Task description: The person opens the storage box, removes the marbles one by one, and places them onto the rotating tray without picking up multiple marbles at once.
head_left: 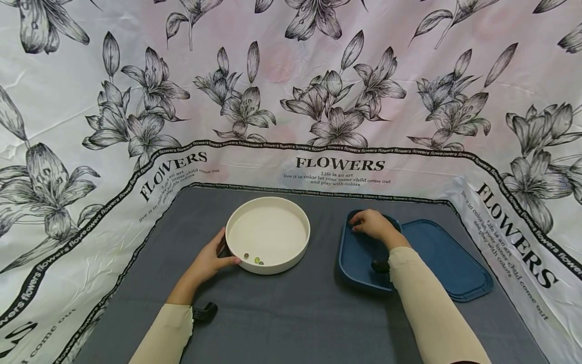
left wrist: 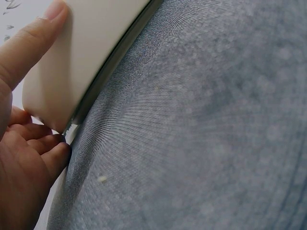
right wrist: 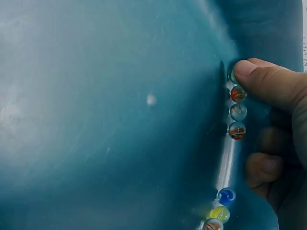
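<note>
My left hand (head_left: 210,260) holds the side of a round cream dish (head_left: 268,232), thumb along its wall and fingertips at its lower edge (left wrist: 55,130). A few small marbles (head_left: 257,260) lie in the dish near its front rim. My right hand (head_left: 374,226) reaches into a blue rounded box (head_left: 359,263). In the right wrist view its thumb (right wrist: 268,79) and forefinger pinch a greenish marble (right wrist: 233,75), mostly hidden, at the box wall. Beside it in a row sit several glass marbles (right wrist: 238,111); a blue one (right wrist: 226,196) and a yellow one (right wrist: 219,213) lie lower down.
A flat blue lid (head_left: 447,258) lies right of the box, partly behind the right forearm. Grey cloth (head_left: 291,313) covers the table, bordered by a white sheet (head_left: 341,174) printed with flowers. Dark wrist cameras (head_left: 205,312) stick out from both sleeves.
</note>
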Action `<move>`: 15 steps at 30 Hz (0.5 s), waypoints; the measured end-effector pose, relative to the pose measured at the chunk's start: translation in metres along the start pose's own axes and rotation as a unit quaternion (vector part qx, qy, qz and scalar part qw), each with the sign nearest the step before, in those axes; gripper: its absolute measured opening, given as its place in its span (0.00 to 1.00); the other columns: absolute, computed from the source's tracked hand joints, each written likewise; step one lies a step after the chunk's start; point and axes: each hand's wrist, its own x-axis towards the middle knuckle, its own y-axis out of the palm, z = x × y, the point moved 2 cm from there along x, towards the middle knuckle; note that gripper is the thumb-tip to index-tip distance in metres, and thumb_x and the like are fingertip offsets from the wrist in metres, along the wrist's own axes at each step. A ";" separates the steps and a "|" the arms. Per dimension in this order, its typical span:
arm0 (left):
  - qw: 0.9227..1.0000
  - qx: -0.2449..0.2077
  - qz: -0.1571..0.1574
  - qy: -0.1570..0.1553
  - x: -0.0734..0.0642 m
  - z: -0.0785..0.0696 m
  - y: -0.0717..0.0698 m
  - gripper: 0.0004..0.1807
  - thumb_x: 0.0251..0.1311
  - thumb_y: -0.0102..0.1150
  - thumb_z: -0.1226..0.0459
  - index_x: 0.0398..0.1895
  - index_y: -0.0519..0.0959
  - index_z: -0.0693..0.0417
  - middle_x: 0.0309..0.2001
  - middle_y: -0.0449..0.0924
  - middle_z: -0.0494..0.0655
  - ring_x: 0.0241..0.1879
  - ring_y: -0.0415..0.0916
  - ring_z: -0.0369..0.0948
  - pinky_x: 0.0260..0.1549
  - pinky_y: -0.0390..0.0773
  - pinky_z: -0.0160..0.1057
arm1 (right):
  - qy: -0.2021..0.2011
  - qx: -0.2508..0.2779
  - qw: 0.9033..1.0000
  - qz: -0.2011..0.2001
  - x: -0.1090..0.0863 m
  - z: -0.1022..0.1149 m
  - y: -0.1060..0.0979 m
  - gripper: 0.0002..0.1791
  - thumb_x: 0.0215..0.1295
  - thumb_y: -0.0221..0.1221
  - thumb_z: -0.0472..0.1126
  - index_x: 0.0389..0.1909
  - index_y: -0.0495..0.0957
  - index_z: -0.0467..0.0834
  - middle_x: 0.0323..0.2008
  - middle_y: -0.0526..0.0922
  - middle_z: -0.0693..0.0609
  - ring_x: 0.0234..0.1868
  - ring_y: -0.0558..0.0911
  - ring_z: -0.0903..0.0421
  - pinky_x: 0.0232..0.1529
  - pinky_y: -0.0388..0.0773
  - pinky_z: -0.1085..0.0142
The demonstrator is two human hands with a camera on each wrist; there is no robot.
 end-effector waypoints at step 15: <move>1.000 0.009 0.000 0.011 -0.001 -0.001 0.000 0.68 0.52 0.79 0.51 0.83 0.39 0.61 0.83 0.41 0.59 0.80 0.47 0.57 0.76 0.57 0.56 | 0.025 -0.016 0.999 0.016 -0.002 0.000 -0.002 0.12 0.69 0.65 0.39 0.51 0.87 0.41 0.53 0.86 0.41 0.52 0.83 0.45 0.52 0.81 0.48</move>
